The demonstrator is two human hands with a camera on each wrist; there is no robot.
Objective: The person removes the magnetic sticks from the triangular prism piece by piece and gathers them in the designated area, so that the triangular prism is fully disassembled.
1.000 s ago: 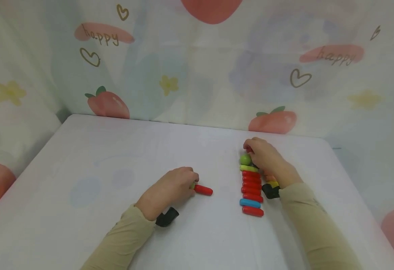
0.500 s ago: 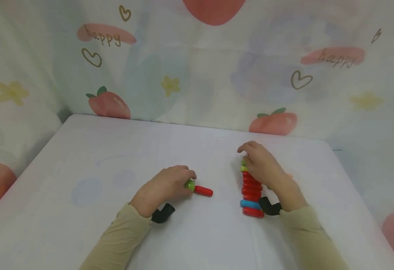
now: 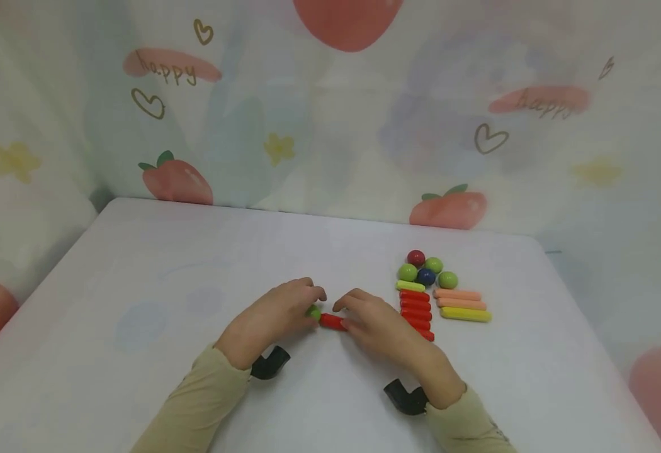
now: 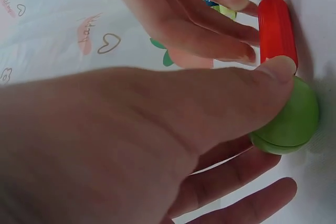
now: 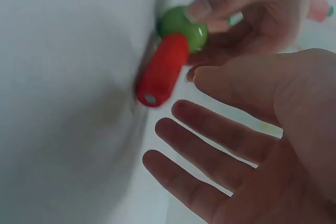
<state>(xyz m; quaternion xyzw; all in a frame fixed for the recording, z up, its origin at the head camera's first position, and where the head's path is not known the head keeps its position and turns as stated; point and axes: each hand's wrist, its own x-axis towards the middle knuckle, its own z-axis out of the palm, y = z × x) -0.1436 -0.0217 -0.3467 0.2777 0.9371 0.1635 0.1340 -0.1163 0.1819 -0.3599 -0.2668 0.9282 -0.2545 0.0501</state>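
My left hand [image 3: 276, 318] pinches a glossy green ball [image 4: 294, 119] low over the white table, its thumb on the near side and fingers behind. End to end with the ball is a short red stick [image 4: 276, 27], apparently touching it. A small silvery dot marks the stick's free end in the right wrist view. Beside that end, my right hand [image 3: 384, 330] has its fingers loosely spread, holding nothing. In the right wrist view a gap shows between those fingers and the red stick.
Right of my hands several red sticks [image 3: 416, 304] lie in a row below a yellow-green stick [image 3: 410, 286]; my right arm covers the row's near end. Several balls [image 3: 407, 272] cluster behind. Peach sticks [image 3: 457, 294] and a yellow stick [image 3: 465, 314] lie farther right. A patterned cloth [image 3: 330, 126] backs the table.
My right hand has left the balls and come left and nearer, beside the red stick's free end. My left hand keeps its pinch on the green ball, nearly in place.
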